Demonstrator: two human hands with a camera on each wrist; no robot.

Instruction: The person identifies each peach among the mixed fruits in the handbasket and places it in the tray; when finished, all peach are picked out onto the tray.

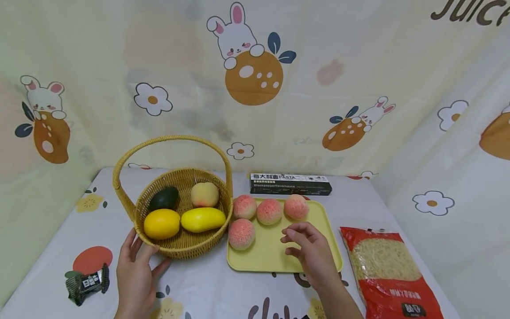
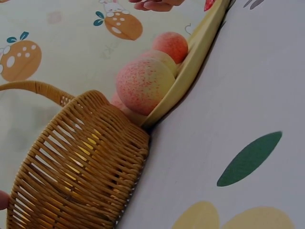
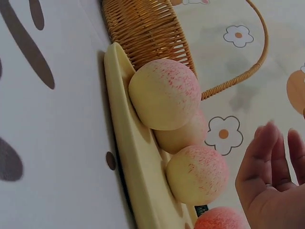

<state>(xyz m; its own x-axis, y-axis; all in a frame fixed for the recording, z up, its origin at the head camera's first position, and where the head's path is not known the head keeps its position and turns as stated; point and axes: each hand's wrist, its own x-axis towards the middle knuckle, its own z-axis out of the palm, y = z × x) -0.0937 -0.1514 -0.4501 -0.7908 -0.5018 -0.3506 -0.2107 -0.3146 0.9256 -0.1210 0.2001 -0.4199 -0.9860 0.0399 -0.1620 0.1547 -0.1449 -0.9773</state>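
Observation:
My left hand touches the near left side of a woven basket, fingers against its wall. In the left wrist view only a fingertip shows beside the basket's weave. Inside the basket lie a dark green avocado, a lemon, a long yellow mango-like fruit and a pale peach. My right hand hovers over the yellow tray, fingers loosely bent with nothing between them. Several pink peaches sit along the tray's left and far sides.
Behind the tray stands a black and white pasta box. A red bag of pasta lies right of the tray. At the left front is a small dark wrapped packet. The basket's tall handle arches over the fruit.

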